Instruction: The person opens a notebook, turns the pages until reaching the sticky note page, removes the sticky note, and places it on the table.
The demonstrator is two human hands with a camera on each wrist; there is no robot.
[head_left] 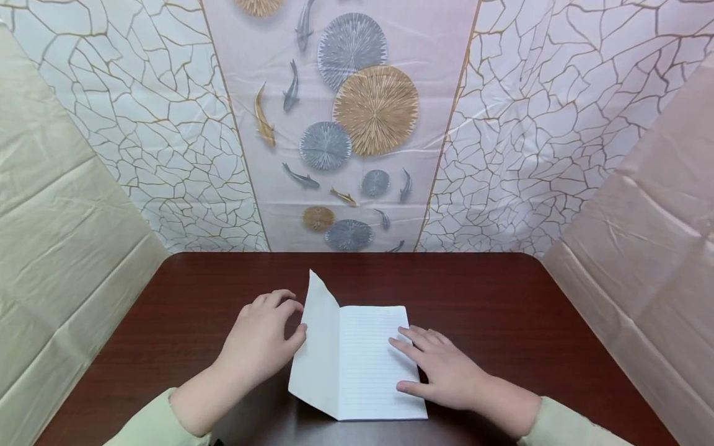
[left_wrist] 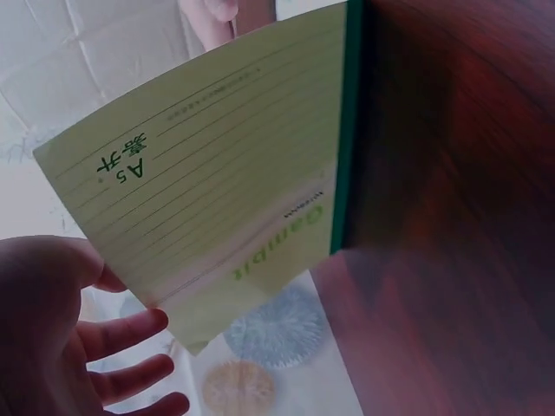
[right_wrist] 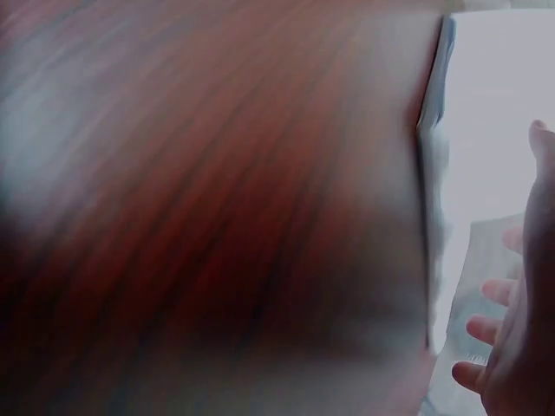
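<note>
A notebook (head_left: pixel 375 365) lies open on the table, its lined page facing up. Its front cover (head_left: pixel 318 353) stands tilted up on the left, and one top corner is bent to a point. Seen from outside in the left wrist view, the cover (left_wrist: pixel 234 165) is pale green with printed lines, "A5" and "Gambit", beside a dark green spine strip (left_wrist: pixel 349 130). My left hand (head_left: pixel 264 334) pinches the cover's outer edge between thumb and fingers. Over the page's right edge, my right hand (head_left: pixel 437 368) spreads its fingers, holding nothing.
The dark reddish-brown table (head_left: pixel 502 297) extends around the notebook. Behind it hangs a patterned cloth (head_left: pixel 346 186) with fish and round leaf shapes. Beige cloth walls (head_left: pixel 641 260) close in both sides.
</note>
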